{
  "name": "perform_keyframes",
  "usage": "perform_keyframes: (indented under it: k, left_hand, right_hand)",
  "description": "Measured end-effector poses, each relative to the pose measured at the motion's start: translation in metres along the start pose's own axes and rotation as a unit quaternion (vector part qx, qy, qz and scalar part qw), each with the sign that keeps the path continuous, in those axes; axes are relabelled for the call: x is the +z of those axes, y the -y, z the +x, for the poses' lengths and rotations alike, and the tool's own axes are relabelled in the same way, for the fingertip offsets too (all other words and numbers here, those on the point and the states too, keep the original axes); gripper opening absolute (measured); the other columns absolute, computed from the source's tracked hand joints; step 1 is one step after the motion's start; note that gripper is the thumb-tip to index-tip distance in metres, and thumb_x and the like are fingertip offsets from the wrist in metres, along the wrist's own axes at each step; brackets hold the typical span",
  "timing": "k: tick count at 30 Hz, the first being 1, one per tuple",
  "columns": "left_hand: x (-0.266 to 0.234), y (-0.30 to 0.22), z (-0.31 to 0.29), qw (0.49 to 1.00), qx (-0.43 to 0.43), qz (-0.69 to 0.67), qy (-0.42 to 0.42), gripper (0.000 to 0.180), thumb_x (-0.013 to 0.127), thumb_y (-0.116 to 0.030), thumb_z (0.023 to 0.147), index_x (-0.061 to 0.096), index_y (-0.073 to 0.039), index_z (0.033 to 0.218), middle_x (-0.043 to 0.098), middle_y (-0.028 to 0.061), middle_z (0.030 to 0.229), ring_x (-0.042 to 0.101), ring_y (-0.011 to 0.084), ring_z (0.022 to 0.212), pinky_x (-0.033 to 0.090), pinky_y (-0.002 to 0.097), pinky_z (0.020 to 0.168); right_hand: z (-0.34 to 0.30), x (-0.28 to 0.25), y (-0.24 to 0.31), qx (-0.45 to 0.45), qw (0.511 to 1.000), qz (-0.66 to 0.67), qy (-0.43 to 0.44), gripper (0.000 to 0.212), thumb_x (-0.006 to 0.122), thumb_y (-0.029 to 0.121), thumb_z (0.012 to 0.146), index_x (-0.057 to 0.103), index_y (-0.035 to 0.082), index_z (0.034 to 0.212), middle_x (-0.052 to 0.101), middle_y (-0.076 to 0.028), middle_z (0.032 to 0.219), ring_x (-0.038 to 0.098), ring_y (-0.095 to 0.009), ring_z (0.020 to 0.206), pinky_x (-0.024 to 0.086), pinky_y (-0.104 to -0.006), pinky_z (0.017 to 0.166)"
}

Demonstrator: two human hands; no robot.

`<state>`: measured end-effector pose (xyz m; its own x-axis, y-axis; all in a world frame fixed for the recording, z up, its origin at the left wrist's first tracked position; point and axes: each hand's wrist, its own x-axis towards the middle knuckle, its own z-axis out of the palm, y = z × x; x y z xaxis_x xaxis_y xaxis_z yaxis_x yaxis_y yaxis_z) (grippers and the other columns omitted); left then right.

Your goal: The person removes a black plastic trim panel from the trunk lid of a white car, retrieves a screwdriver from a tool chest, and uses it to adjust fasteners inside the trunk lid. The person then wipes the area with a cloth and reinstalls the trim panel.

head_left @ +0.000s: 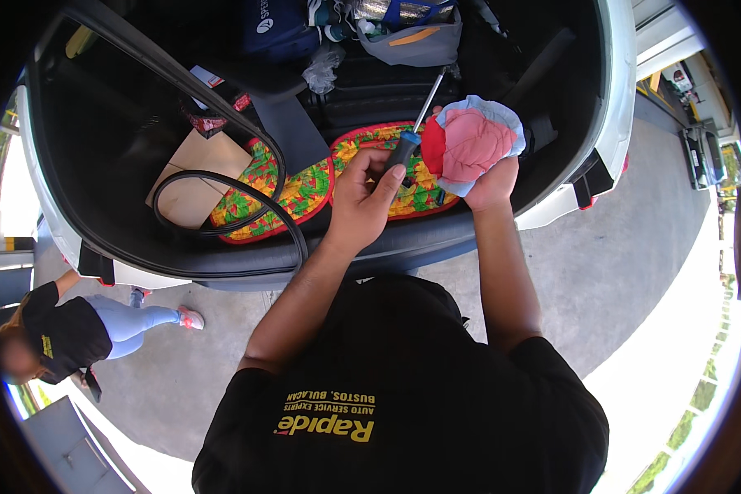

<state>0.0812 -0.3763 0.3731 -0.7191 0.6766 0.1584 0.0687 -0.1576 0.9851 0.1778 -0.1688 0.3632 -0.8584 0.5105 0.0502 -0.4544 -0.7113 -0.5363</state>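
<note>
My left hand (362, 202) is closed round the dark handle of a screwdriver (403, 151), its metal shaft pointing up and to the right. In my right hand (496, 183) is a bunched cloth (477, 140), pink and red with a light blue edge; it covers most of the fingers. Both hands are over the open boot of a car, just inside its near edge. Beneath them lie quilted mats (379, 140) with a red, yellow and green leaf pattern. A loose black rubber seal (292, 226) loops down into the boot, left of my left forearm.
A cardboard piece (206, 169) lies at the boot's left. A grey bag (420, 51), a dark blue bag (276, 33) and a crumpled clear plastic bag (324, 67) sit farther back. Another person (78, 329) in a black shirt is outside on the left.
</note>
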Motion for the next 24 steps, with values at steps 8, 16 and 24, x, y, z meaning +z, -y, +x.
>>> perform_keyframes:
  k: [8, 16, 24]
  left_hand:
    - [-0.008, 0.07, 0.009, 0.975, 0.144, 0.149, -0.083, 0.033, 0.073, -0.031, 0.102, 0.069, 0.0, 0.113, 0.066, 0.0093, 0.105, 0.065, 0.0206, 0.098, 0.051, 0.0367, 0.089]
    - [0.056, 0.148, -0.039, 0.735, -0.337, -0.585, 0.069, 0.045, 0.057, -0.047, 0.112, 0.064, -0.012, 0.138, 0.072, 0.0044, 0.125, 0.066, 0.0146, 0.117, 0.056, 0.0342, 0.096]
    - [-0.018, 0.239, -0.088, 0.915, -0.332, 0.079, 0.213, 0.031, 0.071, -0.015, 0.1, 0.068, -0.005, 0.129, 0.074, 0.0048, 0.109, 0.071, 0.0163, 0.091, 0.059, 0.0312, 0.075]
  right_hand:
    - [-0.043, -0.037, -0.058, 0.117, 0.979, -0.079, -0.145, 0.024, 0.063, 0.035, 0.107, 0.067, 0.012, 0.112, 0.072, -0.005, 0.093, 0.072, -0.021, 0.085, 0.059, -0.0392, 0.079]
    - [-0.07, -0.059, -0.102, -0.132, 0.606, -0.774, -0.127, 0.041, 0.071, 0.027, 0.102, 0.057, 0.007, 0.135, 0.056, -0.012, 0.136, 0.054, -0.031, 0.129, 0.038, -0.0472, 0.109]
    - [-0.149, -0.255, -0.05, 0.269, 0.649, -0.711, -0.041, 0.031, 0.07, 0.033, 0.103, 0.069, 0.003, 0.11, 0.075, -0.018, 0.103, 0.073, -0.036, 0.1, 0.057, -0.0466, 0.088]
